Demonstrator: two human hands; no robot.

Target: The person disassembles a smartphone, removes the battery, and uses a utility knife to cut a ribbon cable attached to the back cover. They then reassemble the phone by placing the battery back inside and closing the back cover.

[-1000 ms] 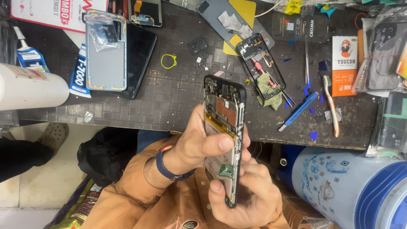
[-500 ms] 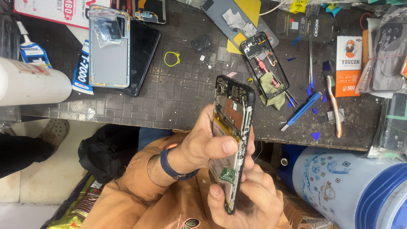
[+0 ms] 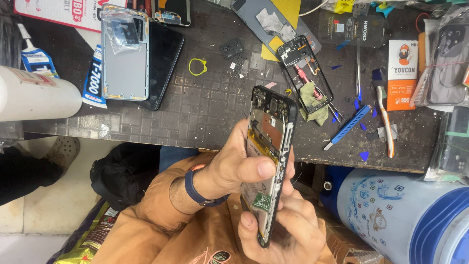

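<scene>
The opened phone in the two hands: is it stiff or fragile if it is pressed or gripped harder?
The opened phone probably stays stiff, since its dark frame runs unbroken around the edge. It looks fragile inside: boards and a small green part lie bare, so pressing there may harm them. The left hand and right hand grip it mostly by the edges, and the smooth rim might slip.

Phone repair workshop, no doubt. Dark gridded work mat (image 3: 195, 107) littered w/ gutted phone frames (image 3: 305, 73), a bare silver back panel (image 3: 124, 56), a black screen (image 3: 166, 58), glue tubes (image 3: 93, 80), blue pry tool (image 3: 348, 127), toothbrush (image 3: 383, 115), tiny loose parts. Spare-part packets (image 3: 447, 63) stacked along the bench edge.
</scene>
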